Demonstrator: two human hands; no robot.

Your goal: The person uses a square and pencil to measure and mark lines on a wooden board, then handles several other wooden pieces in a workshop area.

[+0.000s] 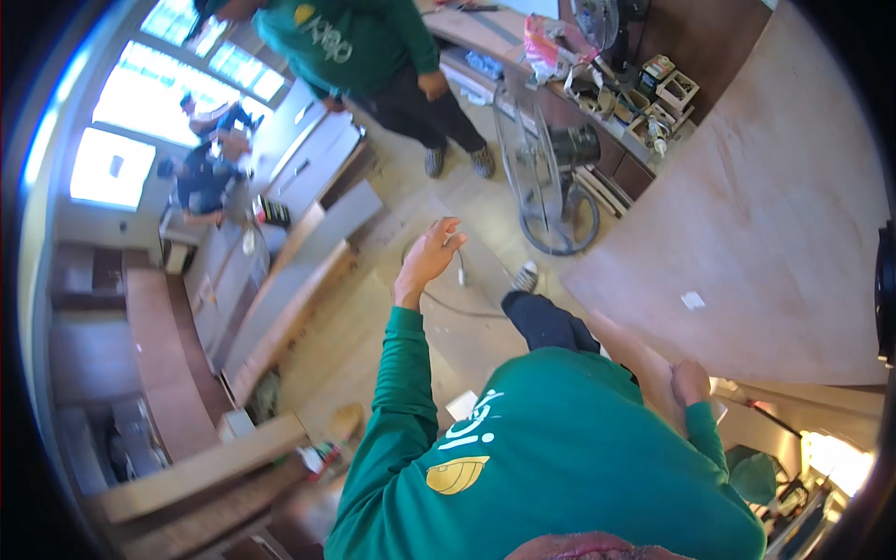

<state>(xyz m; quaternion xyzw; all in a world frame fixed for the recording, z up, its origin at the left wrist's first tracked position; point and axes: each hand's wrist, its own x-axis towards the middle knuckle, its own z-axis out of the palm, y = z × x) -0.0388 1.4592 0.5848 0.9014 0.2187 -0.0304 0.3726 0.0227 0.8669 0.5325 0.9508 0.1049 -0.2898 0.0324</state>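
My left hand reaches out in front of me over the floor, with its fingers loosely curved and apart and nothing in them. Below it a cable with a pale plug shows on the floor. At my right side, my right hand is closed on the edge of a brown wooden board; its fingertips are partly hidden. Just beyond that hand rises a large pale brown panel with a small white patch on it.
A standing fan with a round base is ahead. Behind it runs a cluttered workbench. A person in a green top stands at the far left of the fan. Long boards lie at the left, with more planks nearer me.
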